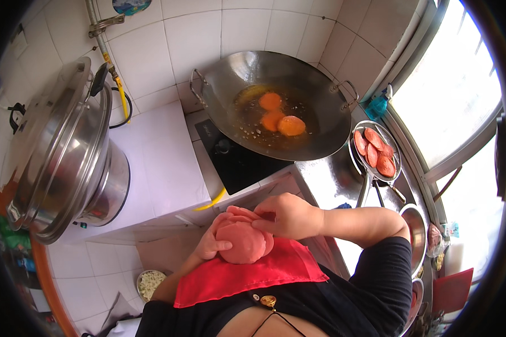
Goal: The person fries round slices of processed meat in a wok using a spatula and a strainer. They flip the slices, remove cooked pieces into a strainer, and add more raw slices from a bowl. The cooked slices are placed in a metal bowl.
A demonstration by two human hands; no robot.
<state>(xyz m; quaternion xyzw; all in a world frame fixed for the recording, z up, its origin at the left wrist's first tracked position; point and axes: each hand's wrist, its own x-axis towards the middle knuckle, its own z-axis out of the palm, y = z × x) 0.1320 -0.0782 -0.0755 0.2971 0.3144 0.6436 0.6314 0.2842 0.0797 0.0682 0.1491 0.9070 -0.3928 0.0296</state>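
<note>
A stack of flat, round pink dough pieces point(241, 243) rests in my left hand point(211, 244), whose thumb lies across the top piece. At the upper edge of the stack, the fingers of my right hand point(284, 216) pinch one of the pieces. Beyond my hands stands a large two-handled wok point(325, 113) holding bubbling oil. Several orange round cakes point(292, 125) float in it, bunched near the middle. A mesh strainer point(399, 159) to the right carries several reddish fried cakes point(373, 152). The strainer rests above a dark pot or bowl, mostly hidden.
The wok sits over a black glass cooktop point(227, 168). At the left, a big stainless steel pan with a lid point(59, 143) stands on the white counter point(164, 168). A yellow gas pipe point(120, 90) runs down the tiled wall. A metal basin point(417, 240) lies beside my right elbow.
</note>
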